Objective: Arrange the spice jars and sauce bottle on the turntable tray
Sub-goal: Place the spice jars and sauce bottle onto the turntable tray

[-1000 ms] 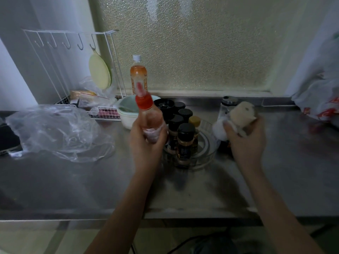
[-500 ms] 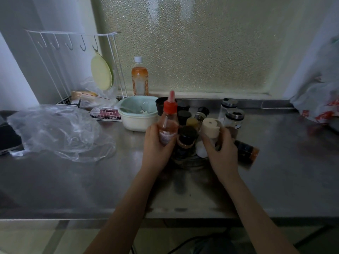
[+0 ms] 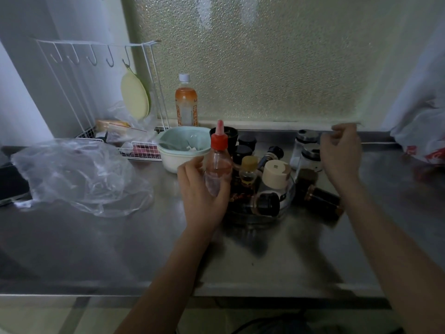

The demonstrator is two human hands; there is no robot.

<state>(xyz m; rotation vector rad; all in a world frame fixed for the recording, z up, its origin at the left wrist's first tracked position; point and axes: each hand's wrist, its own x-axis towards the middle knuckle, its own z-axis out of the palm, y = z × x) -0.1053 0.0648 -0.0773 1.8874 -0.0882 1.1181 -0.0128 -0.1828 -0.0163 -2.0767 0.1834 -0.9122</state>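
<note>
My left hand (image 3: 201, 191) grips a clear sauce bottle (image 3: 218, 165) with a red nozzle cap, upright at the left edge of the clear round turntable tray (image 3: 287, 198). On the tray stand a white jar with a beige cap (image 3: 275, 173), a yellow-capped jar (image 3: 249, 162) and black-capped jars (image 3: 242, 151). One black-capped jar (image 3: 265, 204) lies on its side at the tray's front. My right hand (image 3: 340, 155) hovers empty, fingers loosely bent, beside two glass jars with metal lids (image 3: 308, 150). A dark jar (image 3: 322, 201) lies on the counter right of the tray.
A mint bowl (image 3: 183, 145) and a black cup (image 3: 225, 133) stand behind the tray. An orange drink bottle (image 3: 186, 104) is by the window. A white wire rack (image 3: 96, 92) and a crumpled clear plastic bag (image 3: 72, 174) fill the left. A printed bag (image 3: 423, 136) sits far right.
My left hand lowered the sauce bottle to the tray's left edge. My right hand set the beige-capped jar on the tray, let go and moved right to the glass jars.
</note>
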